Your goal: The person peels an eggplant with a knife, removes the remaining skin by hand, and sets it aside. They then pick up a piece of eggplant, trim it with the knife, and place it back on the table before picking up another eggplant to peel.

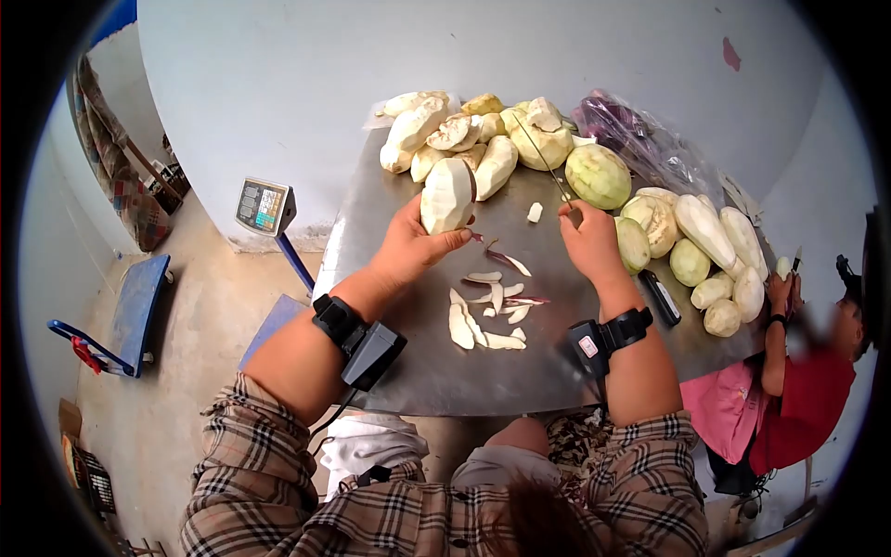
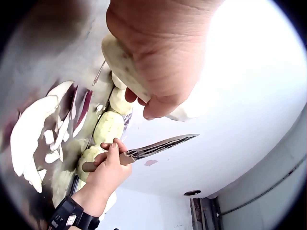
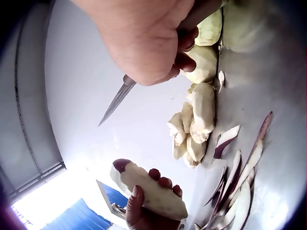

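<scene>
My left hand (image 1: 408, 246) grips a mostly peeled eggplant (image 1: 447, 197) above the metal table, its thumb along one side and fingers round the other. In the right wrist view, a patch of purple skin (image 3: 121, 165) stays at one end of it. My right hand (image 1: 591, 243) holds a knife (image 2: 163, 146) by its handle, the blade pointing up and away from me, apart from the eggplant. Strips of peel (image 1: 461, 325), white with some purple edges, lie on the table between my forearms.
Peeled eggplants (image 1: 497, 167) are heaped along the table's (image 1: 418, 381) far edge and right side. Behind them is a clear plastic bag (image 1: 640, 139) of purple eggplants. A dark slim object (image 1: 661, 299) lies at right. A scale display (image 1: 264, 206) stands left; another person (image 1: 803, 408) sits right.
</scene>
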A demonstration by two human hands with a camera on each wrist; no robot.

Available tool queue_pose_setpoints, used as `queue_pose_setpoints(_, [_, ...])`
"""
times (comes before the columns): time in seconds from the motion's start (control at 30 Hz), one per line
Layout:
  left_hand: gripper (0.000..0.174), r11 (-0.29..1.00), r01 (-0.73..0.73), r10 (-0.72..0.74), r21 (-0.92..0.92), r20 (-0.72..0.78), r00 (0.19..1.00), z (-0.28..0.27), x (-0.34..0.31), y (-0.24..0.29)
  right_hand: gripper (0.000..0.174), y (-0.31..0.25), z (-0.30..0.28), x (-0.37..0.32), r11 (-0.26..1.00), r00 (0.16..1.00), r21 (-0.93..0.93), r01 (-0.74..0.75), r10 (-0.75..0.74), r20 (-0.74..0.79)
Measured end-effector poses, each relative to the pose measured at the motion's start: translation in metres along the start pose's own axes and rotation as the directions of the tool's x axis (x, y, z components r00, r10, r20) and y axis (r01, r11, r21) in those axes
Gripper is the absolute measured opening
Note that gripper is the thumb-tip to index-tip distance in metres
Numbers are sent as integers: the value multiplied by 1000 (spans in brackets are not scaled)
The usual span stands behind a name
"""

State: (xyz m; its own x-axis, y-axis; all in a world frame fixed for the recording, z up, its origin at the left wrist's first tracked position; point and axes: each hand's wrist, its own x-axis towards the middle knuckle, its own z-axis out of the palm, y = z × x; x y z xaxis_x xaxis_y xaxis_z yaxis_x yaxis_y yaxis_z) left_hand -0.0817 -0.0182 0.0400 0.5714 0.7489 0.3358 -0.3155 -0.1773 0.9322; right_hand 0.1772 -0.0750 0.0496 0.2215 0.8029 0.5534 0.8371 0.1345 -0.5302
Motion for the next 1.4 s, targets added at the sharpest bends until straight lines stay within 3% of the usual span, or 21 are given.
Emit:
queue_pose_setpoints(0.17, [46, 999, 7, -4, 36, -89, 996, -3, 2, -8, 19, 7, 14, 8, 992, 988, 9, -125, 124, 96])
queue_pose_setpoints(0.3, [48, 998, -3, 10, 65, -108, 994, -6, 5, -13, 26, 1, 25, 26, 977, 934, -88, -194, 212, 289])
queue_pose_setpoints(0.43, [52, 999, -32, 35, 24, -139, 990, -8, 5, -16, 35, 14, 43, 44, 965, 925, -252, -77, 163, 343])
queue_pose_setpoints(0.57, [55, 992, -113, 120, 61, -130, 984, -12, 4, -22, 29, 11, 44, 48, 929, 863, -369, 9, 180, 472])
queue_pose_setpoints(0.7, [54, 986, -159, 164, 49, -121, 979, -12, 5, -23, 22, 20, 49, 46, 937, 928, -342, 69, 66, 366])
queue_pose_setpoints(0.83, [56, 995, -96, 98, 25, -86, 992, -15, 5, -17, 22, 21, 54, 53, 868, 933, -488, 90, 97, 345])
queue_pose_setpoints(0.9, [53, 994, -101, 103, 29, -106, 989, -14, 5, -16, 22, 22, 53, 51, 883, 955, -467, 45, 100, 281])
queue_pose_setpoints(0.97, [51, 994, -108, 107, 3, -113, 988, -15, 5, -20, 20, 33, 45, 54, 953, 966, -301, -32, 107, 236])
queue_pose_setpoints(1.03, [52, 991, -122, 116, -50, -103, 988, -16, 9, -24, 16, 22, 35, 53, 982, 955, -62, -180, 189, 228])
queue_pose_setpoints(1.1, [52, 986, -93, 77, -137, -119, 990, -15, 7, -17, 11, -11, 9, 42, 887, 895, 223, -403, 332, 296])
queue_pose_setpoints(1.13, [52, 980, -73, 50, -184, -127, 991, -15, 6, -15, 8, -20, 3, 34, 864, 907, 330, -379, 277, 317])
queue_pose_setpoints(1.17, [48, 987, -146, 135, -59, -158, 978, -19, 9, -23, 8, -26, -4, 29, 857, 901, 347, -381, 261, 345])
queue_pose_setpoints(1.23, [46, 976, -190, 160, -105, -240, 958, -20, 10, -21, 7, -44, -12, 13, 819, 880, 397, -415, 251, 403])
queue_pose_setpoints(1.4, [46, 955, -43, -13, -294, -186, 982, -20, 9, -15, 12, -60, -16, -22, 790, 743, 358, -498, 176, 645])
